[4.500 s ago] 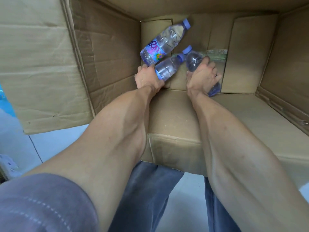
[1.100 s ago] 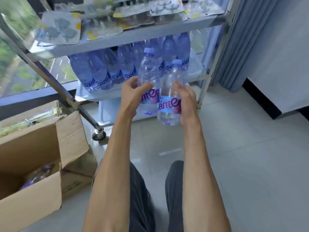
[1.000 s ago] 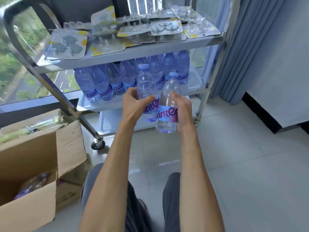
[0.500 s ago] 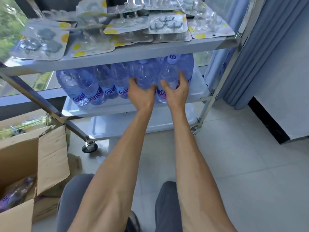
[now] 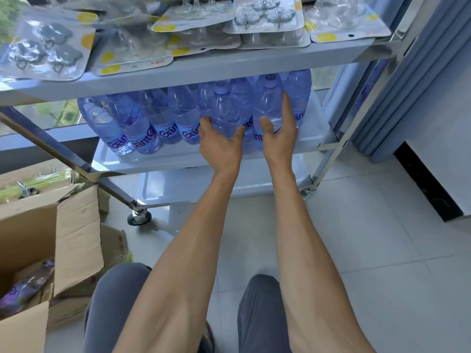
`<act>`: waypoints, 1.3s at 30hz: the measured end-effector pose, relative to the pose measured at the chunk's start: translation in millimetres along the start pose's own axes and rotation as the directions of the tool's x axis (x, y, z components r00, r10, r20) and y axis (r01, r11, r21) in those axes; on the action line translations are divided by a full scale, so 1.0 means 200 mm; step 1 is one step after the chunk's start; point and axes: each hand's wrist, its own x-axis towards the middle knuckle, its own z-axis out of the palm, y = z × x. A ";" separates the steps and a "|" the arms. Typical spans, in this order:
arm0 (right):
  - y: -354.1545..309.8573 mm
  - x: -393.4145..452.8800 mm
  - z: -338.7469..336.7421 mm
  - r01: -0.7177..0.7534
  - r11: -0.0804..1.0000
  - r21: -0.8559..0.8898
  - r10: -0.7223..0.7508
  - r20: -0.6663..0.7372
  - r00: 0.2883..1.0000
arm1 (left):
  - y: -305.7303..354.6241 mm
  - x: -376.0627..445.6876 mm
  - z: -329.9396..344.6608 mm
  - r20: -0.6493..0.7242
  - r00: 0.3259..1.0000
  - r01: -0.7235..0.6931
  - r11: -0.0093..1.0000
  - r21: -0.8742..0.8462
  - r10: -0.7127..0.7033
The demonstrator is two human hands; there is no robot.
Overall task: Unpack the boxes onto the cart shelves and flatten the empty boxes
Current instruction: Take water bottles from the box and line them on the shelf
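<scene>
Two clear water bottles with blue labels stand upright at the front of the cart's middle shelf (image 5: pixel 165 160). My left hand (image 5: pixel 220 142) wraps the left bottle (image 5: pixel 224 110), thumb on its right side. My right hand (image 5: pixel 279 135) holds the right bottle (image 5: pixel 267 105) between thumb and a straight forefinger. Several more bottles (image 5: pixel 142 123) fill the shelf behind and to the left. An open cardboard box (image 5: pixel 76 240) stands on the floor at the lower left, with one bottle (image 5: pixel 25 289) lying inside.
The top shelf (image 5: pixel 229 64) carries several blister packs of hooks (image 5: pixel 267 19). Below the bottles is the bottom shelf (image 5: pixel 204 184), with a caster wheel (image 5: pixel 139 219) under it. A grey curtain (image 5: pixel 387 93) hangs at the right. Pale floor tiles (image 5: pixel 369 250) lie around my knees.
Both hands carried a bottle each from in front of the cart onto the middle shelf and set them upright there. The view has moved closer to the cart.
</scene>
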 end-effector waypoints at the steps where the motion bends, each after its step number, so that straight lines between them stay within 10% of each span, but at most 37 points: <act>1: 0.01 -0.01 0.00 0.007 1.000 -0.021 -0.007 0.007 1.000 | 0.00 0.00 0.00 0.002 1.000 -0.011 1.000 0.013 0.011; 39: 0.15 0.07 0.10 -0.196 0.972 -0.131 0.167 -0.201 0.965 | -0.03 0.00 -0.01 0.070 0.998 -0.002 1.000 0.021 0.001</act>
